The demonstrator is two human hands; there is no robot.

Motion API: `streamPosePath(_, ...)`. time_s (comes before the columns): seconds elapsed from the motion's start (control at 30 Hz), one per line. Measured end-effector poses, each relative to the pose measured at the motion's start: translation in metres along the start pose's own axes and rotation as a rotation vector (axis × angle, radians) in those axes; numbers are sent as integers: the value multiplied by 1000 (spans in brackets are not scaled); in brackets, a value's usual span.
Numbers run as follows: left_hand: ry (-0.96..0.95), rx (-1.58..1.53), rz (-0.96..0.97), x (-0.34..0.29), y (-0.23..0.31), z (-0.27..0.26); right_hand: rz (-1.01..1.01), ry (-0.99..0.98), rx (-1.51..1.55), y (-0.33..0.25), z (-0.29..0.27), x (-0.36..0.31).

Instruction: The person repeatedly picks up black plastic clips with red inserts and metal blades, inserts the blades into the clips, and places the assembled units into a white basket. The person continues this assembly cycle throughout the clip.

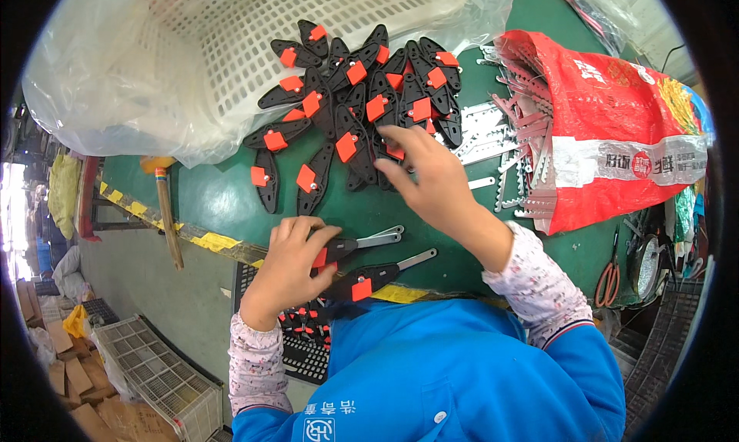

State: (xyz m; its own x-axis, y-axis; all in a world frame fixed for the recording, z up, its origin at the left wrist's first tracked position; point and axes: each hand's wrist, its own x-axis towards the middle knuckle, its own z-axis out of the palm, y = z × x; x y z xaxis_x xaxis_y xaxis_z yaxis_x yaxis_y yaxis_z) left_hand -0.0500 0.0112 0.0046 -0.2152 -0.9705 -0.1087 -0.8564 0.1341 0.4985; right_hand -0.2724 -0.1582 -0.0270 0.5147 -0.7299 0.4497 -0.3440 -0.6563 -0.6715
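Note:
My left hand (289,266) is closed round a black, wing-shaped handle piece (339,249) with a red tab; two thin metal strips (381,238) stick out of its right end. A second handle piece (377,275) with one metal strip lies just below it at the table's near edge. Further off, my right hand (431,176) reaches to the right side of a pile of similar black handle pieces (350,145) with red tabs. Its thumb and forefinger are apart on either side of one tab. Whether they touch that piece is hard to see.
Right of the pile, toothed metal strips (531,126) spill from a red sack (608,134). A plastic-lined white basket (254,34) stands behind. On the left are a mallet (165,211) and yellow-black edge tape (215,242); scissors (608,280) hang at the right edge. Below sits a crate (154,373).

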Motion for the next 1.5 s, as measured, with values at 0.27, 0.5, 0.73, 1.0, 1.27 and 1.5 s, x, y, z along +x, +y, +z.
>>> streamPosePath(0.27, 279, -27, -109, 15, 8, 13, 41, -204, -433, -18, 71, 19)
streamPosePath(0.5, 310, -519, -248, 29, 27, 23, 177, -342, 517, -44, 9, -30)
streamPosePath(0.73, 263, -113, -84, 23, 20, 14, -81, -290, -383, 52, -68, -60)
streamPosePath(1.0, 296, -31, 46, 16, 4, 23, 41, -286, 137, 33, -46, -54)
streamPosePath(1.27, 288, 13, 33, 14, 6, 21, -51, -310, -43, 17, -38, -49)
streamPosePath(1.5, 278, 66, 136, 21, 21, 22, -235, -286, -129, -2, -35, -40)
